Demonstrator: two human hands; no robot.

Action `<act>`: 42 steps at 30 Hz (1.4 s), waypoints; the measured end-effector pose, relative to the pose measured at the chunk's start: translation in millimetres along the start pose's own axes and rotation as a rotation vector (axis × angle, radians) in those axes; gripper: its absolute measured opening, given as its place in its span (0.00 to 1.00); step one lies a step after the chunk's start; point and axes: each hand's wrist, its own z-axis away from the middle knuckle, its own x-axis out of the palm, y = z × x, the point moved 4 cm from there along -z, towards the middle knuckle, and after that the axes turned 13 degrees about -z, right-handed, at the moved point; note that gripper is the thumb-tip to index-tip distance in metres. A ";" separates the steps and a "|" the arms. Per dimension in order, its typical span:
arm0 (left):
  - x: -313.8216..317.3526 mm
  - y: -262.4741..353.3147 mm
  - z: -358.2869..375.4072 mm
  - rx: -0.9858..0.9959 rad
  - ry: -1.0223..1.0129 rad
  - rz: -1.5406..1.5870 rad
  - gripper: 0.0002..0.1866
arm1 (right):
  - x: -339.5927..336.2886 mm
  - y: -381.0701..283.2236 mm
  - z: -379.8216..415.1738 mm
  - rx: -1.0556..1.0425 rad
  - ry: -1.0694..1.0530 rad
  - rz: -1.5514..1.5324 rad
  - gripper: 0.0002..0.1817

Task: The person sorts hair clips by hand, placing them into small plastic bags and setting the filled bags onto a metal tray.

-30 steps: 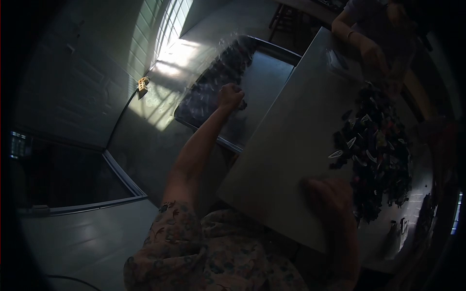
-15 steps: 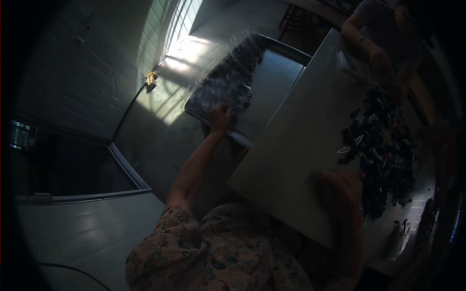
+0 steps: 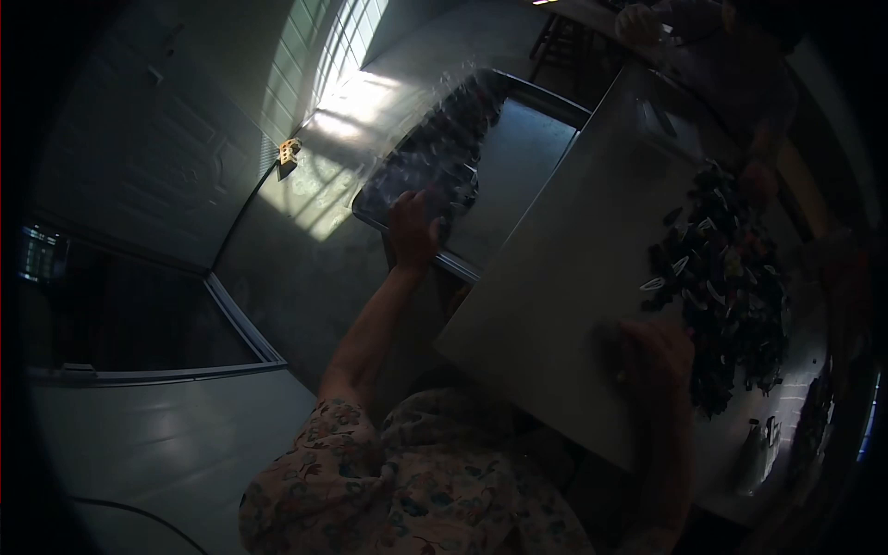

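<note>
My left hand (image 3: 414, 229) is over the near edge of a shallow metal tray (image 3: 523, 143), fingers apart, with nothing visible in it. Beneath and beyond it, many small dark pieces with shiny glints (image 3: 435, 157) cover the tray's left part. My right hand (image 3: 655, 356) is low over the pale tabletop (image 3: 546, 287), its fingers curled. Blur and shadow hide what they hold, if anything. Just past that hand lies a heap of small dark pieces (image 3: 731, 287), a few with pale oval outlines; their kind is too dim to tell.
Across the table, another person (image 3: 740, 83) has one hand raised and one arm near the heap. A clear, shallow container (image 3: 661, 125) lies at the table's far end. A stool (image 3: 560, 42) stands behind. On the floor by the wall is a small yellowish object (image 3: 289, 153).
My left hand has opened from a closed grip and shifted slightly left. My right hand has barely moved. The other person's one hand has risen away from the heap.
</note>
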 end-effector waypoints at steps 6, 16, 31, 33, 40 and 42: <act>4.8 14.1 7.6 0.315 0.041 -0.172 0.21 | 0.1 -0.1 -0.5 -0.023 -0.002 0.038 0.12; 42.5 0.1 7.9 0.659 -0.158 -0.259 0.07 | -1.0 -2.3 -7.3 -0.020 -0.006 0.007 0.12; 94.9 -35.7 4.1 0.855 -0.356 -0.170 0.12 | -0.8 9.6 5.2 -0.101 0.125 -0.069 0.07; 85.3 -25.9 1.1 0.898 -0.315 -0.125 0.12 | -2.0 7.8 5.6 -0.064 0.122 -0.018 0.06; -6.3 36.4 -39.9 0.857 -0.152 -0.043 0.10 | 0.6 8.6 9.1 -0.169 0.150 -0.067 0.05; -28.8 50.9 -65.5 0.719 -0.101 0.059 0.09 | 1.1 10.4 9.3 -0.179 0.152 -0.053 0.05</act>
